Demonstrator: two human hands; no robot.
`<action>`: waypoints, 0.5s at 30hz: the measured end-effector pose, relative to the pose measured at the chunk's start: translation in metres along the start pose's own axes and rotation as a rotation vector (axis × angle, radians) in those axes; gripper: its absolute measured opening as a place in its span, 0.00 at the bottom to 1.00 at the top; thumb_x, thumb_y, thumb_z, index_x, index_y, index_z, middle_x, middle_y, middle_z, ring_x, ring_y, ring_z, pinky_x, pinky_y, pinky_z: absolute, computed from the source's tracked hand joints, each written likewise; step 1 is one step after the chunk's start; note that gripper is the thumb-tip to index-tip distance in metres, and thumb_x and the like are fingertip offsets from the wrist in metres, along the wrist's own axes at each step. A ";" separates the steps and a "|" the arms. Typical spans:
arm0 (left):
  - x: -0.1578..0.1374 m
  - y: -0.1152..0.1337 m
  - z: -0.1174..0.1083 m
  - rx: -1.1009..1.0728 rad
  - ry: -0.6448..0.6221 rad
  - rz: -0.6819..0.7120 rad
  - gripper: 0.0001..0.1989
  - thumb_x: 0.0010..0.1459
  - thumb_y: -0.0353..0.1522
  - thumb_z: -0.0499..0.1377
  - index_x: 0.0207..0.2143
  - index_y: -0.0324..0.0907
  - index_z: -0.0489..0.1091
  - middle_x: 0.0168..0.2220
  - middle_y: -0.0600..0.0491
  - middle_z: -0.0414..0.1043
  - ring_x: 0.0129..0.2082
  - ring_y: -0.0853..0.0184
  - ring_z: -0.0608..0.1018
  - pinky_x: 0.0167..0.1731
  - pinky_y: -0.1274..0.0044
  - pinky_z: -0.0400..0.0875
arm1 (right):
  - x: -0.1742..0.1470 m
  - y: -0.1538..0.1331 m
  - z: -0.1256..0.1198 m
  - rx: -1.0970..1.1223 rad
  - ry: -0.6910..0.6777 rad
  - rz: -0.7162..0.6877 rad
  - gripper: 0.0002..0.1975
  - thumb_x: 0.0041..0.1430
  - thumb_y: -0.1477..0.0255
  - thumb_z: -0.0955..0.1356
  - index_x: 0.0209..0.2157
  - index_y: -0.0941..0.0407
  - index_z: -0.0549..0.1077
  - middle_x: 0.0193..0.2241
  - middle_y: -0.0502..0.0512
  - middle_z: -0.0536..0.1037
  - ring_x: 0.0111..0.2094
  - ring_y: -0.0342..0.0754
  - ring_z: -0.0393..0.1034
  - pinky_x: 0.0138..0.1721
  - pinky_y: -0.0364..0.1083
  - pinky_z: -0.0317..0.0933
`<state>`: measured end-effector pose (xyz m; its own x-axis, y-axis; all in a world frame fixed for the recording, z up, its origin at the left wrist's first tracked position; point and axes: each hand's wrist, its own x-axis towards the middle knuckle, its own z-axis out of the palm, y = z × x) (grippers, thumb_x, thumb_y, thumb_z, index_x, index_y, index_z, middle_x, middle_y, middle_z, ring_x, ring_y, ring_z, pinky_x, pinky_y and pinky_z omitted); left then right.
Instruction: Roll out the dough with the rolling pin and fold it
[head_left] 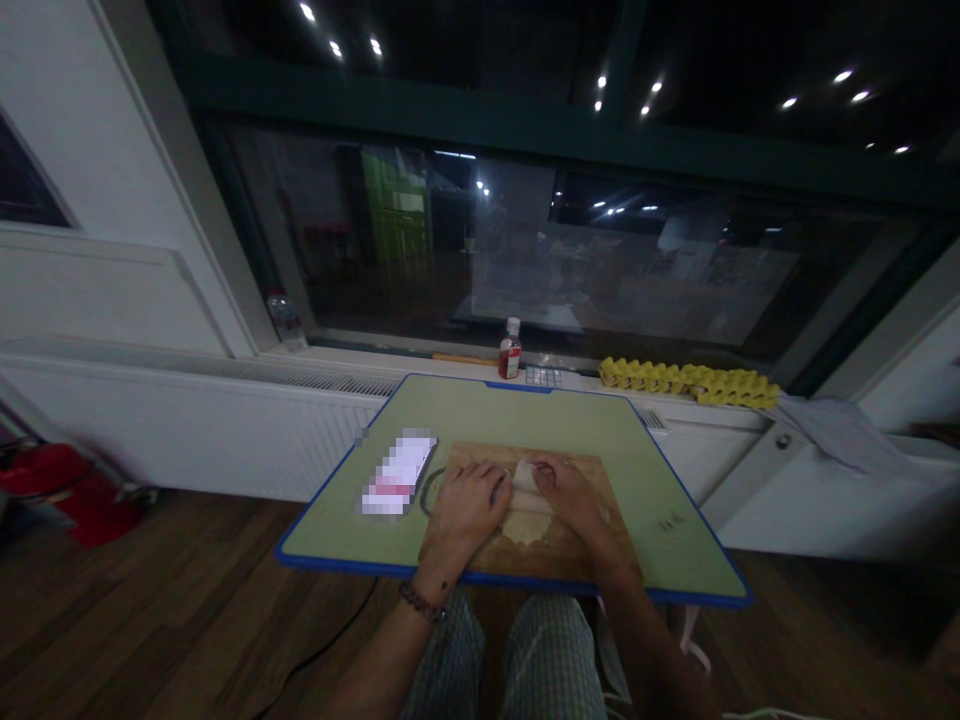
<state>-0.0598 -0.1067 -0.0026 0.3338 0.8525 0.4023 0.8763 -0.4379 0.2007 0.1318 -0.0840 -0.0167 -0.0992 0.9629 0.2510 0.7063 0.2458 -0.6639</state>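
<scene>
On a wooden board (pixel 555 560) lies a flat sheet of pale dough (pixel 525 528). Across it runs a pale cylinder that looks like a rolling pin (pixel 529 502), mostly covered by my hands. My left hand (pixel 469 505) curls over its left part, fingers bent and close together. Over its right part my right hand (pixel 566 492) is closed in the same way. Between my fingertips, beyond the pin, a pale flap of dough (pixel 526 474) stands up. How tightly the fingers grip is hidden.
The board rests on a small green table (pixel 480 405) with a blue edge. A lit phone (pixel 399 478) lies left of the board. On the windowsill stand a red-labelled bottle (pixel 510 350), yellow egg trays (pixel 686 382) and a clear bottle (pixel 286 322). A red fire extinguisher (pixel 71 490) stands at far left.
</scene>
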 end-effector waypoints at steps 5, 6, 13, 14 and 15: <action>0.001 0.002 -0.003 -0.007 -0.019 -0.022 0.13 0.66 0.33 0.50 0.38 0.43 0.76 0.40 0.50 0.79 0.43 0.60 0.77 0.45 0.68 0.64 | -0.002 -0.003 0.001 -0.187 0.075 -0.026 0.17 0.65 0.67 0.59 0.48 0.56 0.74 0.47 0.60 0.77 0.50 0.53 0.70 0.55 0.51 0.59; 0.001 0.002 -0.004 -0.017 -0.024 -0.032 0.13 0.66 0.33 0.51 0.38 0.43 0.76 0.40 0.50 0.79 0.42 0.60 0.77 0.45 0.68 0.64 | -0.004 -0.003 0.000 -0.202 0.093 -0.042 0.17 0.65 0.67 0.59 0.48 0.56 0.74 0.47 0.60 0.77 0.50 0.52 0.70 0.54 0.51 0.59; 0.001 0.001 -0.003 -0.031 -0.013 -0.053 0.13 0.66 0.34 0.51 0.39 0.45 0.76 0.41 0.51 0.80 0.43 0.61 0.77 0.46 0.68 0.64 | -0.033 -0.002 -0.004 -0.292 0.154 -0.151 0.16 0.66 0.69 0.59 0.51 0.52 0.72 0.49 0.57 0.76 0.53 0.53 0.67 0.57 0.53 0.57; 0.002 0.000 -0.001 -0.027 -0.007 -0.048 0.13 0.66 0.34 0.51 0.40 0.45 0.76 0.42 0.51 0.79 0.44 0.61 0.77 0.47 0.68 0.64 | -0.038 -0.001 -0.004 -0.313 0.160 -0.151 0.17 0.66 0.69 0.58 0.52 0.52 0.72 0.49 0.57 0.76 0.53 0.53 0.67 0.58 0.53 0.56; 0.002 -0.001 0.002 -0.022 0.002 -0.045 0.13 0.66 0.34 0.51 0.42 0.45 0.75 0.45 0.51 0.79 0.46 0.60 0.76 0.47 0.68 0.64 | -0.042 0.000 -0.005 -0.333 0.167 -0.148 0.18 0.66 0.69 0.58 0.52 0.52 0.71 0.50 0.57 0.76 0.53 0.54 0.67 0.58 0.54 0.56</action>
<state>-0.0594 -0.1040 -0.0038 0.2938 0.8708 0.3943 0.8823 -0.4057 0.2385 0.1390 -0.1250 -0.0238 -0.1208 0.8817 0.4561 0.8841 0.3045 -0.3544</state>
